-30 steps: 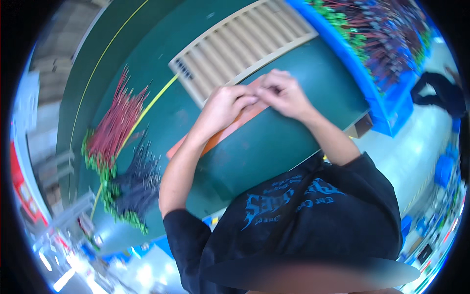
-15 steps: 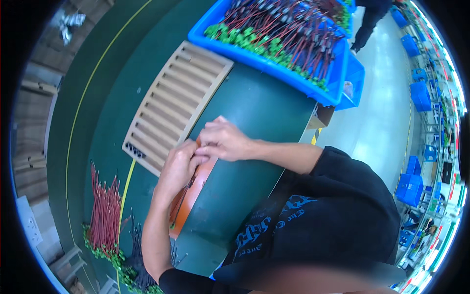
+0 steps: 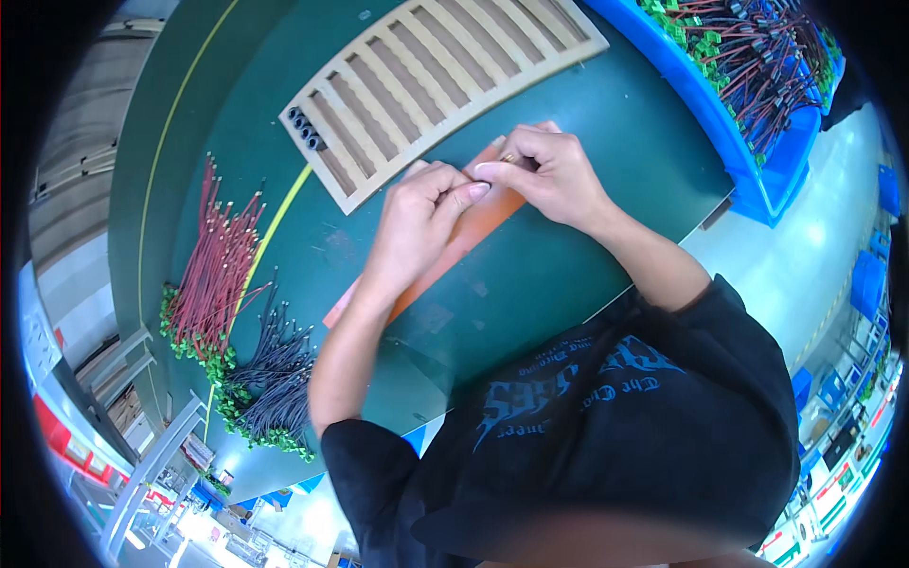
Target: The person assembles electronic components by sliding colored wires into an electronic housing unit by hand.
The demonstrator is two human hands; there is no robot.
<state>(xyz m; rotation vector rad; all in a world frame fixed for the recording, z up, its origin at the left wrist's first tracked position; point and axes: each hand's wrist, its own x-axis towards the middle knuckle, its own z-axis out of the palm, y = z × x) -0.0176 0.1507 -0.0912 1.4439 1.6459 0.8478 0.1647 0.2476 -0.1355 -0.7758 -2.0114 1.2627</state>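
Our left hand (image 3: 417, 213) and right hand (image 3: 544, 170) meet fingertip to fingertip over orange strip (image 3: 473, 227) on green bench (image 3: 568, 284), pinching something too small to tell; slotted tray (image 3: 426, 80) at 12 o'clock.

Green table (image 3: 587, 133); orange strip (image 3: 473, 227); blue bin (image 3: 729, 142); red wires (image 3: 213, 275).

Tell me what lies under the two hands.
An orange strip lies flat on the green table beneath the left hand and right hand. Whatever the fingers pinch is covered.
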